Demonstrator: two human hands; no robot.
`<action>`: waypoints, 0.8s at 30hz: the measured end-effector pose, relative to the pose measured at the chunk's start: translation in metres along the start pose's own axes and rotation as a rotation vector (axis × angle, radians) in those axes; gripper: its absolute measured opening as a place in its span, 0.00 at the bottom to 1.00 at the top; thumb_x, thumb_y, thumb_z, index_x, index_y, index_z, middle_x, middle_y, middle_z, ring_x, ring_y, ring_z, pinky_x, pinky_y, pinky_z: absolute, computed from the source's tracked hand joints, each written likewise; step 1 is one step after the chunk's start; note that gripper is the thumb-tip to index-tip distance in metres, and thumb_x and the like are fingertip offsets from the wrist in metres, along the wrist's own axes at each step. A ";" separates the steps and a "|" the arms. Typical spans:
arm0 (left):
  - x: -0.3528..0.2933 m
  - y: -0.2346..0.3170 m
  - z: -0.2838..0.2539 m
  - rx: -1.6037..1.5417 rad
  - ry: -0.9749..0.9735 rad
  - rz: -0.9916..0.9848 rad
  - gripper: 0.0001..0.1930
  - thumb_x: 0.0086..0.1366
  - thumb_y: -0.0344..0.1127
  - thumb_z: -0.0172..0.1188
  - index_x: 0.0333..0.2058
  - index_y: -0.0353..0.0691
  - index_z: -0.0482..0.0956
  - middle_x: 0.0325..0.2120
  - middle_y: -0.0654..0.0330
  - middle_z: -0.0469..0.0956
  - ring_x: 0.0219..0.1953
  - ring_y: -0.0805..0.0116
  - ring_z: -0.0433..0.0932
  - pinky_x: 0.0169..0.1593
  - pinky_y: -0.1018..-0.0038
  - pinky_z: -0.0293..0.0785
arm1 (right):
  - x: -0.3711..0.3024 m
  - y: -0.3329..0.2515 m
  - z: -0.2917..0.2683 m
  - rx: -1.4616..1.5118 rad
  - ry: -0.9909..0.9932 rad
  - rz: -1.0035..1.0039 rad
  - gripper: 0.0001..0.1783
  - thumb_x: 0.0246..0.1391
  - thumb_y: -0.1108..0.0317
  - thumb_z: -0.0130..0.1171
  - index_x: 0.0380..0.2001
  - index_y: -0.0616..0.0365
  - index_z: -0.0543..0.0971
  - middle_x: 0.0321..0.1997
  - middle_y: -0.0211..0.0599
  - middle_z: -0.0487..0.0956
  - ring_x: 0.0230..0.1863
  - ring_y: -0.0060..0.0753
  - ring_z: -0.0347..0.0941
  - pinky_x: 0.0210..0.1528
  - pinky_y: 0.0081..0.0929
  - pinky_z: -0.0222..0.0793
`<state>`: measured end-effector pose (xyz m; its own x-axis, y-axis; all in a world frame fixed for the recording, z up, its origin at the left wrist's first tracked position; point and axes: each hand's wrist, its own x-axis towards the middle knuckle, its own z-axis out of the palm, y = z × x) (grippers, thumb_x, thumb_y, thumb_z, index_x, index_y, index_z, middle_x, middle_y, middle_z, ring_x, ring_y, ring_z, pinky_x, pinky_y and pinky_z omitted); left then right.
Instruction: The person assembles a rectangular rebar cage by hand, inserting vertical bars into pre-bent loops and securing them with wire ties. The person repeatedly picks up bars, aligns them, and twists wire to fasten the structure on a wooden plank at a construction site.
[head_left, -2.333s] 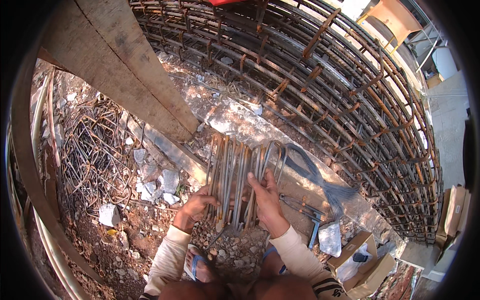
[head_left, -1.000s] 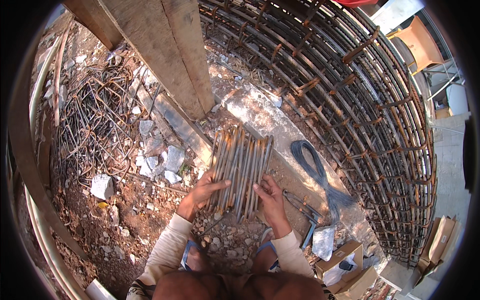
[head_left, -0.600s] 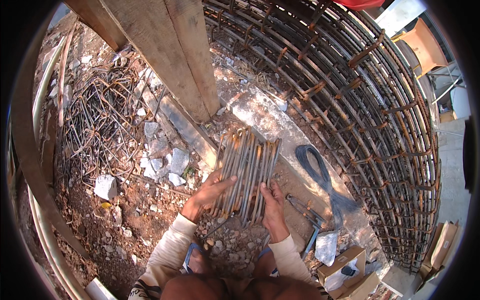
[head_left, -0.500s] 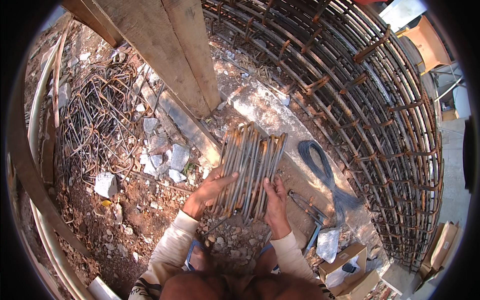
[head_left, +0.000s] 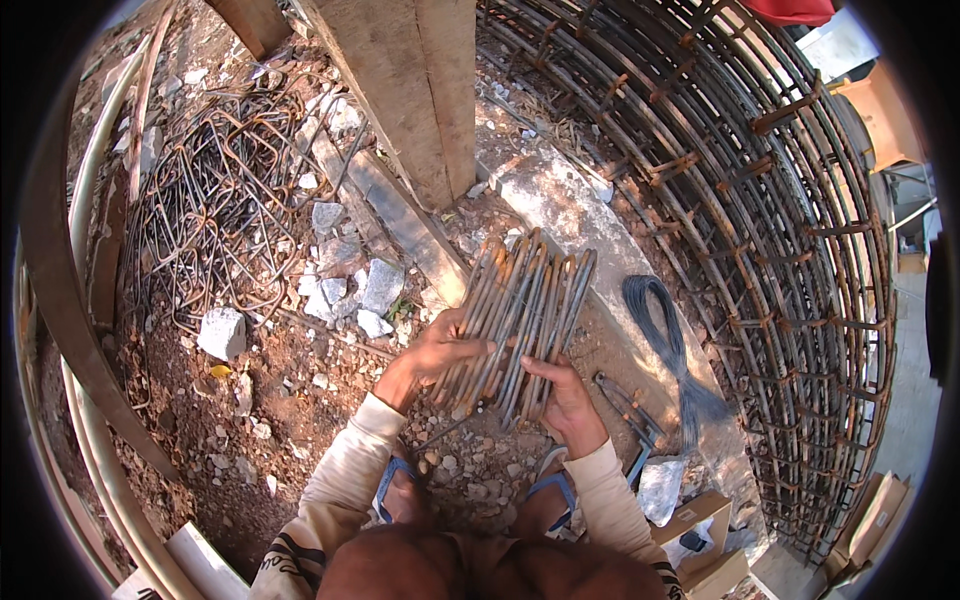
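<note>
Grip is firm on both sides: the left hand (head_left: 428,360) is closed around the left edge of a bundle of bent metal bars (head_left: 518,312), thumb laid across the top, while the right hand (head_left: 570,398) clasps its lower right edge; the fingers underneath are mostly hidden. Held between them above the stony ground, the bundle extends forward from both hands, neither clearly nearer, its long axis leaning rightward at the far end. Its bars look slim, grey and rust-brown, packed unevenly side by side. Beyond, a wire coil (head_left: 681,372) lies to the right, a tangled bar pile (head_left: 215,205) to the left.
</note>
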<state>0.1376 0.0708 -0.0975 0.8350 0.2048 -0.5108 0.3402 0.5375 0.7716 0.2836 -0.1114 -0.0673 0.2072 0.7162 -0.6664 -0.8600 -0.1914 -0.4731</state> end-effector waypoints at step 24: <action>0.035 0.051 0.033 -0.035 -0.007 -0.152 0.15 0.73 0.41 0.61 0.50 0.37 0.80 0.40 0.60 0.86 0.40 0.70 0.87 0.33 0.78 0.79 | -0.013 -0.009 -0.021 -0.158 0.216 -0.228 0.25 0.62 0.65 0.66 0.59 0.63 0.75 0.53 0.40 0.82 0.50 0.29 0.81 0.54 0.29 0.77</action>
<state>0.1989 0.0788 -0.0634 0.7780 0.1127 -0.6181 0.4482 0.5899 0.6717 0.2980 -0.1330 -0.0666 0.4941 0.5973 -0.6317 -0.7008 -0.1564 -0.6960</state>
